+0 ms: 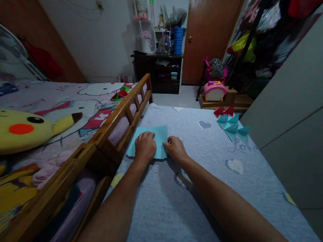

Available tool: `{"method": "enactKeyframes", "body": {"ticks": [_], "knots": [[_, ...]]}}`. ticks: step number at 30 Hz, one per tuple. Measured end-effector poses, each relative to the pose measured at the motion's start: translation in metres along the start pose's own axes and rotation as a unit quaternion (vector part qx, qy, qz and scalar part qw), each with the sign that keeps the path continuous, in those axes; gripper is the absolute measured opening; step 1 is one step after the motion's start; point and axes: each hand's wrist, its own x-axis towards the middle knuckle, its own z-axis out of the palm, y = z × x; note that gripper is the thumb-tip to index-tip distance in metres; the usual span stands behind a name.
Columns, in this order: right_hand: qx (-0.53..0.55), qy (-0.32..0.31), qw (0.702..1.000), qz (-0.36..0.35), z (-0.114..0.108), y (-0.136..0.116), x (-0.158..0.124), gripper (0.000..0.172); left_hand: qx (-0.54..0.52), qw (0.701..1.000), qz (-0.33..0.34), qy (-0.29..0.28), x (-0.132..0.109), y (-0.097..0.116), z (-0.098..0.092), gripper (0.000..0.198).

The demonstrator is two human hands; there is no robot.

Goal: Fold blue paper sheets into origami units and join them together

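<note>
A square sheet of light blue paper lies on the bed cover, with more paper edges showing beneath it at the left and lower sides. My left hand rests palm down across its middle, the fingers lying on the paper. At the right edge of the sheet, my right hand is closed in a pinch, thumb and forefinger at the paper's border. Folded turquoise paper pieces with pointed tips sit near the right side of the bed, and red folded paper pieces are just behind them.
A wooden bed rail runs along the left. Beyond it, a yellow plush toy and red and green folded paper lie on another bed. A pale cabinet borders the right side. A pink toy case stands past the far end.
</note>
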Motion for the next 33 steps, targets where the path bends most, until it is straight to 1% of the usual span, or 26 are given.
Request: {"method": "enactKeyframes", "body": {"ticks": [2, 4, 8, 16, 19, 22, 24, 26, 29, 31, 33], "knots": [[0.010, 0.018, 1.000, 0.009, 0.001, 0.001, 0.000, 0.008, 0.001, 1.000, -0.002, 0.000, 0.000, 0.000, 0.001, 0.032], [0.024, 0.026, 0.999, 0.017, 0.002, 0.003, 0.000, 0.009, 0.001, 1.000, -0.001, 0.000, -0.001, 0.000, 0.001, 0.032], [0.071, 0.021, 0.997, 0.029, 0.002, 0.009, 0.000, 0.010, 0.001, 1.000, 0.004, 0.005, -0.001, 0.000, 0.001, 0.030], [0.186, 0.014, 0.981, 0.051, -0.010, 0.017, 0.000, 0.007, -0.011, 0.999, 0.022, 0.028, 0.000, 0.006, -0.003, 0.031], [0.218, 0.030, 0.974, 0.053, -0.017, 0.018, 0.003, 0.006, -0.022, 0.998, 0.024, 0.048, -0.001, 0.011, -0.007, 0.030], [0.238, 0.064, 0.968, 0.047, -0.033, 0.024, 0.009, 0.011, -0.031, 0.998, 0.029, 0.056, -0.004, 0.018, -0.011, 0.028], [0.244, 0.093, 0.964, 0.046, -0.050, 0.031, 0.011, 0.016, -0.029, 0.998, 0.051, 0.036, -0.008, 0.024, -0.012, 0.029], [0.243, 0.115, 0.962, 0.048, -0.070, 0.040, 0.011, 0.021, -0.010, 0.997, 0.074, 0.005, -0.013, 0.029, -0.010, 0.037], [0.232, 0.132, 0.962, 0.057, -0.100, 0.057, 0.001, 0.028, 0.016, 0.996, 0.083, -0.039, -0.020, 0.035, -0.004, 0.053], [0.220, 0.131, 0.964, 0.066, -0.116, 0.068, -0.010, 0.034, 0.023, 0.996, 0.069, -0.054, -0.022, 0.036, 0.000, 0.062], [0.204, 0.123, 0.968, 0.076, -0.128, 0.078, -0.023, 0.038, 0.028, 0.997, 0.049, -0.062, -0.022, 0.035, 0.003, 0.067]]}}
